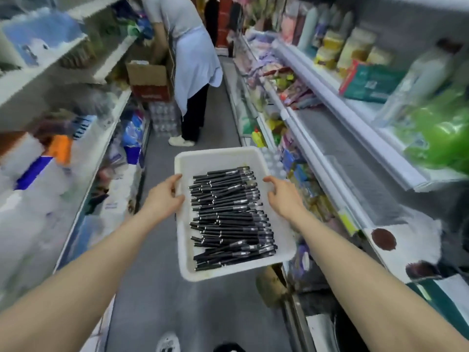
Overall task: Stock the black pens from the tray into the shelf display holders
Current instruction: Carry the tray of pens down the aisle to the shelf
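A person stands in a narrow shop aisle and holds a white plastic tray [182, 240] in the air with both arms stretched forward. The left hand [165, 196] grips the left long rim of the tray, with the thumb on top of the rim and the other fingers going under it. The right hand [283, 196] holds the right rim in the same way, its thumb curled over the edge. Both hands are closed around the tray and hold nothing else.

The black pens [228, 217] lie inside the tray in 1 loose heap that runs along most of its length. Most of them lie crosswise, and many have a silver band near the right end. Every pen I can see is in the tray.

Below the tray is the grey floor [157, 301]. Shelves full of packaged goods [76, 158] run along the left side, but they are blurred. On the right there are white shelves [330, 102], with a green plastic bag [436, 133] on an upper one.

Farther along the aisle, another person in a pale apron [193, 59] stands turned to the left shelves, just beside an open cardboard box [147, 77].
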The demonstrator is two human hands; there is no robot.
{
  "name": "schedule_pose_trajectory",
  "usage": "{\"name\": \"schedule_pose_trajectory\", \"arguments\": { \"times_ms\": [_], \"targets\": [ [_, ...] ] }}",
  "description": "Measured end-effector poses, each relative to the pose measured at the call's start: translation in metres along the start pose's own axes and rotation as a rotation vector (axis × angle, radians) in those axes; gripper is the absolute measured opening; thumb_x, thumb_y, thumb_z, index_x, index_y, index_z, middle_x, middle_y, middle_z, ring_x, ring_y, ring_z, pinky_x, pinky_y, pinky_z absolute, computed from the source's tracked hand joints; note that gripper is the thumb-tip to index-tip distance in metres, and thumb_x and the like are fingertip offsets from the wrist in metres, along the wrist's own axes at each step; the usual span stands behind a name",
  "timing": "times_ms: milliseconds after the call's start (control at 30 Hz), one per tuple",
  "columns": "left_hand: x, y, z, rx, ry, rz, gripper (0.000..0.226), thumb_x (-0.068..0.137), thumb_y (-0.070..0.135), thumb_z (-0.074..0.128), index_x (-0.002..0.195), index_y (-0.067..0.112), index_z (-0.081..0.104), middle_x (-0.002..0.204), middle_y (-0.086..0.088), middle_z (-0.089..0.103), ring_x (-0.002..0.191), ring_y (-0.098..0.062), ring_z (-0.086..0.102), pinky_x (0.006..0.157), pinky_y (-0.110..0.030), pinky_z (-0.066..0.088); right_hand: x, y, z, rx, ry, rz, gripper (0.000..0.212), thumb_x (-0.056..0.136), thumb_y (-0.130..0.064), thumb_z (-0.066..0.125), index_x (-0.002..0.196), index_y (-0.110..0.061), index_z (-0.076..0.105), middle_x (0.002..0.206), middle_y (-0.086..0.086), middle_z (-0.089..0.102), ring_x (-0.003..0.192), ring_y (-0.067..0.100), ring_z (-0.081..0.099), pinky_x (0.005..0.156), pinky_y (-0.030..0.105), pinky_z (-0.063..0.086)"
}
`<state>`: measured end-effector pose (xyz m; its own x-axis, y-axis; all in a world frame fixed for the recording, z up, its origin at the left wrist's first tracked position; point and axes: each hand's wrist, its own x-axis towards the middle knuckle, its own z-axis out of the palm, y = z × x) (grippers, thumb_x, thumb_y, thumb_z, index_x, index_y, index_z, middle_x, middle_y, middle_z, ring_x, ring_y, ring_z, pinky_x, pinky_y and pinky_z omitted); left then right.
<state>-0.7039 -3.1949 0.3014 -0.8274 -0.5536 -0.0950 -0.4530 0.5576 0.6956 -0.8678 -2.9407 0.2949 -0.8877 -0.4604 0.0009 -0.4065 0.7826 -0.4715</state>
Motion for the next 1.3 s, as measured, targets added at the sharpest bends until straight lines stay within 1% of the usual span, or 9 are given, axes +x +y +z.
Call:
{"name": "schedule_pose_trajectory", "arguments": {
  "times_ms": [200,467,633,767,900,967,1033,1167,1300],
  "targets": [
    [0.174,0.046,0.033,0.061,-0.229,0.122,0.065,0.087,0.014,0.062,0.148,0.023,0.04,0.109,-0.008,0.067,0.1,-0.027,0.063,0.092,-0.036,0.049,0.118,0.045,-0.001,-0.013,0.094,0.186,0.049,0.09,-0.002,0.047,0.134,-0.022,0.054,0.103,0.014,0.069,0.095,0.032,0.063,0.071,0.035,0.043],
    [0.361,0.086,0.139,0.065,-0.335,0.093,0.061,0.089,0.013,0.061,0.145,0.021,0.041,0.096,-0.006,0.063,0.095,-0.028,0.064,0.089,-0.034,0.049,0.306,0.138,0.025,-0.062,0.022,0.303,0.052,0.094,-0.001,0.039,0.138,-0.028,0.045,0.12,0.015,0.058,0.103,0.035,0.059,0.081,0.039,0.047],
    [0.444,0.1,0.2,0.078,-0.41,0.047,0.052,0.092,0.013,0.059,0.141,0.022,0.042,0.076,0.004,0.056,0.07,-0.018,0.059,0.077,-0.031,0.049,0.387,0.183,0.04,-0.086,-0.054,0.371,0.062,0.092,0.001,0.036,0.146,-0.03,0.036,0.125,0.018,0.05,0.106,0.037,0.056,0.09,0.043,0.048],
    [0.483,0.1,0.235,0.071,-0.472,0.009,0.046,0.094,0.01,0.057,0.137,0.019,0.042,0.074,0.004,0.055,0.061,-0.005,0.055,0.06,-0.019,0.046,0.42,0.205,0.058,-0.127,-0.136,0.404,0.057,0.097,-0.007,0.039,0.149,-0.03,0.033,0.138,0.02,0.04,0.121,0.037,0.045,0.098,0.042,0.039],
    [0.503,0.086,0.255,0.099,-0.547,-0.022,0.042,0.094,0.008,0.057,0.133,0.017,0.043,0.076,-0.001,0.058,0.059,-0.004,0.057,0.046,-0.01,0.038,0.433,0.209,0.073,-0.312,-0.088,0.358,0.037,0.098,-0.047,0.042,0.124,-0.023,0.051,0.115,0.009,0.057,0.099,0.026,0.055,0.081,0.039,0.042],
    [0.512,0.08,0.26,0.093,-0.579,-0.034,0.041,0.094,0.007,0.057,0.132,0.017,0.044,0.078,-0.003,0.06,0.057,-0.005,0.06,0.044,-0.009,0.04,0.435,0.211,0.085,-0.262,-0.12,0.343,0.039,0.101,-0.026,0.041,0.14,-0.022,0.045,0.125,0.017,0.05,0.111,0.033,0.05,0.09,0.044,0.04],
    [0.521,0.078,0.265,0.078,-0.616,-0.029,0.041,0.093,0.005,0.059,0.129,0.017,0.045,0.081,-0.006,0.061,0.055,-0.007,0.063,0.044,-0.01,0.043,0.438,0.218,0.094,-0.163,-0.137,0.477,0.049,0.101,-0.011,0.039,0.148,-0.024,0.036,0.13,0.02,0.044,0.115,0.034,0.045,0.092,0.041,0.039],
    [0.541,0.074,0.271,0.081,-0.715,-0.014,0.037,0.089,0.005,0.065,0.118,0.018,0.047,0.076,-0.007,0.06,0.055,-0.012,0.065,0.05,-0.022,0.055,0.441,0.22,0.1,-0.232,-0.178,0.593,0.064,0.093,0.0,0.05,0.151,-0.017,0.03,0.122,0.019,0.049,0.105,0.03,0.05,0.077,0.033,0.037],
    [0.563,0.07,0.27,0.258,-0.823,0.141,0.039,0.086,0.02,0.072,0.114,0.022,0.044,0.075,-0.003,0.067,0.064,-0.013,0.069,0.06,-0.029,0.056,0.443,0.207,0.105,-0.158,-0.162,0.652,0.065,0.092,0.002,0.049,0.151,-0.015,0.029,0.138,0.021,0.038,0.122,0.036,0.043,0.098,0.039,0.039]
  ]
}}
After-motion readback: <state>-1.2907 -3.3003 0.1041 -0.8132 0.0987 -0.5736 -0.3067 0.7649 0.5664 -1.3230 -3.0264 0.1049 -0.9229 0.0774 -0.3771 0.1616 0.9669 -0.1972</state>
